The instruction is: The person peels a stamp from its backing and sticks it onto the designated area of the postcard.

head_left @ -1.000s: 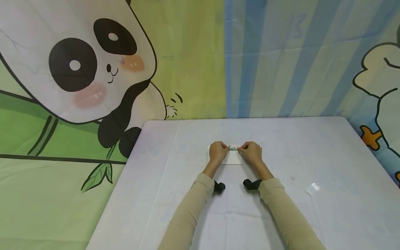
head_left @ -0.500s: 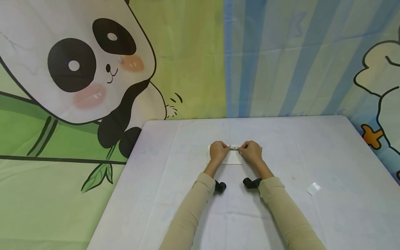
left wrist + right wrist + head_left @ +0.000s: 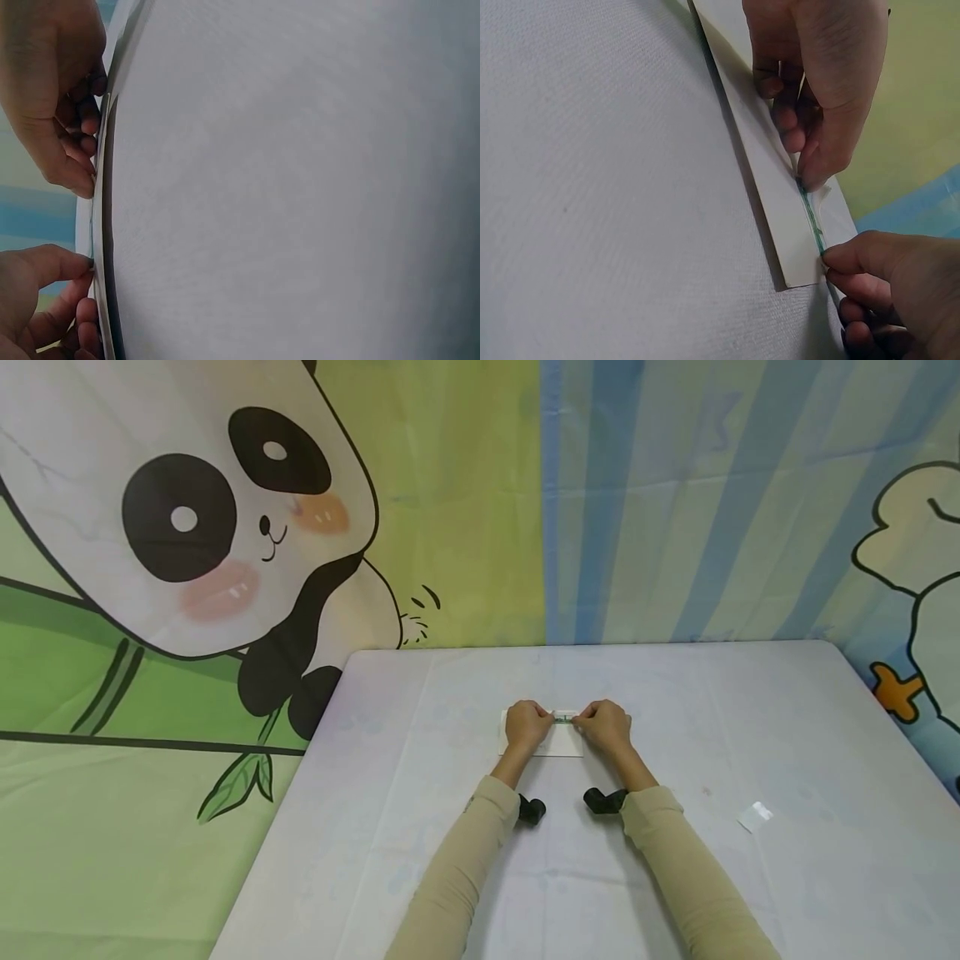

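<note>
A white card (image 3: pixel 562 743) lies on the table, partly under my left hand (image 3: pixel 527 724). Just above it, both hands stretch a thin strip with green markings (image 3: pixel 563 719) between them. My left thumb and index finger pinch its left end, while my right hand (image 3: pixel 606 725) pinches the right end. Edge-on in the right wrist view, the strip (image 3: pixel 812 214) shows as a narrow green line over the card (image 3: pixel 780 202). A small pale flap (image 3: pixel 823 196) stands up beside it. In the left wrist view the card is seen almost edge-on, so the strip is hard to make out.
A small shiny clear piece (image 3: pixel 754 816) lies on the white table (image 3: pixel 420 827) to the right. Black wrist mounts (image 3: pixel 604 801) stick out below the sleeves. Behind the table's far edge hangs a printed curtain (image 3: pixel 465 527) with a panda.
Both hands keep their pinch on the strip and barely shift. The green band looks slightly narrower from above, as if tilted. The head view has moved a little.
</note>
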The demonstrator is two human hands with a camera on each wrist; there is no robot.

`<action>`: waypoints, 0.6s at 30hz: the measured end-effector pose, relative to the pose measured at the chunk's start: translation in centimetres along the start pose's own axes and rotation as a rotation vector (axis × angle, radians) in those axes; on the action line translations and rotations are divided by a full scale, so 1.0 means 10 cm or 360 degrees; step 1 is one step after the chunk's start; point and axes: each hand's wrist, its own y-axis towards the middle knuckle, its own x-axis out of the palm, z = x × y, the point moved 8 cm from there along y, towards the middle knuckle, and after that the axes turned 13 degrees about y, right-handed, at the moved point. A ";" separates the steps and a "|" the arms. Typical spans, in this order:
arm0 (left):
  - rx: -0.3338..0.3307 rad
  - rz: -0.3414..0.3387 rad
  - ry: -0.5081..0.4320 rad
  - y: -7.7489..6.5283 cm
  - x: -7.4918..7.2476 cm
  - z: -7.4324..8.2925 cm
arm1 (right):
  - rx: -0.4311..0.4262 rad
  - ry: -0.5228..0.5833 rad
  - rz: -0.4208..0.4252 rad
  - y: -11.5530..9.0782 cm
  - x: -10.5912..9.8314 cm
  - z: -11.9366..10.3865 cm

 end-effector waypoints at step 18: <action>0.0011 0.0008 0.0036 0.00 0.00 0.01 | -0.0005 -0.0001 0.0012 0.01 0.00 -0.01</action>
